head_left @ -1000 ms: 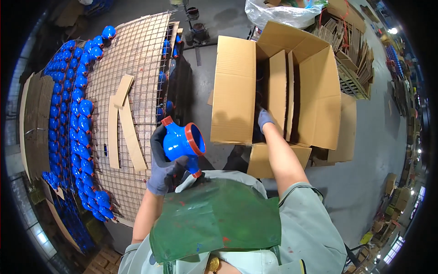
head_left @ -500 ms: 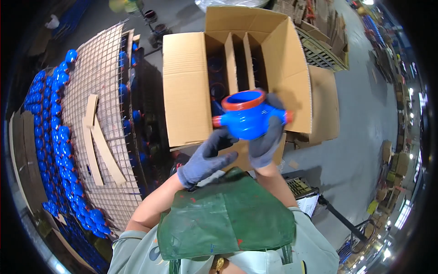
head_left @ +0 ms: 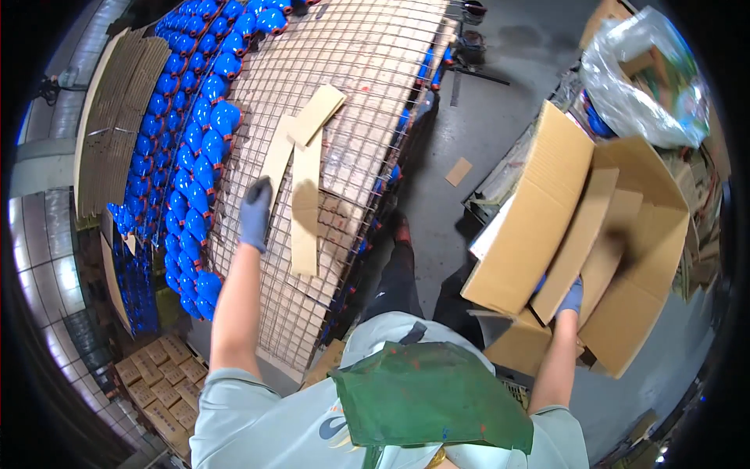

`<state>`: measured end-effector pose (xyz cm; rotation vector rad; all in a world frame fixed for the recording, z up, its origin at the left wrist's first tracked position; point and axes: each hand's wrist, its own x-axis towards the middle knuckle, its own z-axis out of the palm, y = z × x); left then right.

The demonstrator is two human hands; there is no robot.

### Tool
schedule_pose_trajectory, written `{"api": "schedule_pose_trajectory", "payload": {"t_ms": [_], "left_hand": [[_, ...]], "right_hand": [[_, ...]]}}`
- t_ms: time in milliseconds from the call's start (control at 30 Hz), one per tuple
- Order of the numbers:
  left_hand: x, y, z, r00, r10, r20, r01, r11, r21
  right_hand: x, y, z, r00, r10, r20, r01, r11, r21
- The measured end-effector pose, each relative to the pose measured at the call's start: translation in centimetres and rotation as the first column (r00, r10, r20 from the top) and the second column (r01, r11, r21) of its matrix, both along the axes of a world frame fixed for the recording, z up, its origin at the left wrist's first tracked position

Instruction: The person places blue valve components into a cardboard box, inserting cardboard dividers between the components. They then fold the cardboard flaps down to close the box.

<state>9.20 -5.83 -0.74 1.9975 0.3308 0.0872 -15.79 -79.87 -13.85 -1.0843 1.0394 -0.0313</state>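
My left hand (head_left: pixel 255 213), in a blue-grey glove, is stretched out over the wire-mesh stack. Its fingers are closed at the lower end of a cardboard strip (head_left: pixel 280 152). A second cardboard strip (head_left: pixel 305 227) and a shorter cardboard piece (head_left: pixel 322 113) lie against it on the mesh. On the right, my right hand (head_left: pixel 573 298) reaches down into an open cardboard box (head_left: pixel 508 258), beside an upright cardboard divider (head_left: pixel 580 242). The box wall and divider hide its fingers, so its grip cannot be seen. A bit of blue shows inside the box.
Rows of blue castings with orange-red rims (head_left: pixel 211 144) line the stack's left side. Flat cardboard sheets (head_left: pixel 117 117) stand beyond them, and small cartons (head_left: pixel 162 379) sit at lower left. A clear plastic bag (head_left: pixel 625 86) lies behind the box. Grey floor (head_left: pixel 437 199) separates stack and box.
The view has swung left. The blue casting with orange-red rims is no longer in my hands. My left hand has moved to the strips on the mesh; my right has gone into the box.
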Motion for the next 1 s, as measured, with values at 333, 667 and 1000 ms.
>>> {"api": "schedule_pose_trajectory", "payload": {"t_ms": [333, 667, 1000], "left_hand": [[25.5, 17.3, -2.7, 0.935, 0.294, -0.2, 0.089, 0.35, 0.932], [12.8, 0.8, 4.1, 0.956, -0.19, 0.225, 0.16, 0.976, 0.148], [-1.4, -28.2, 8.5, 0.689, -0.717, -0.108, -0.528, -0.394, -0.752]], "right_hand": [[7.6, 10.3, 13.2, 0.991, 0.109, -0.071, -0.111, 0.429, -0.896], [10.5, 19.4, 13.6, 0.817, 0.269, -0.51, -0.522, -0.031, -0.852], [9.8, 21.8, 18.1, 0.895, 0.424, -0.137, -0.24, 0.202, -0.949]]}}
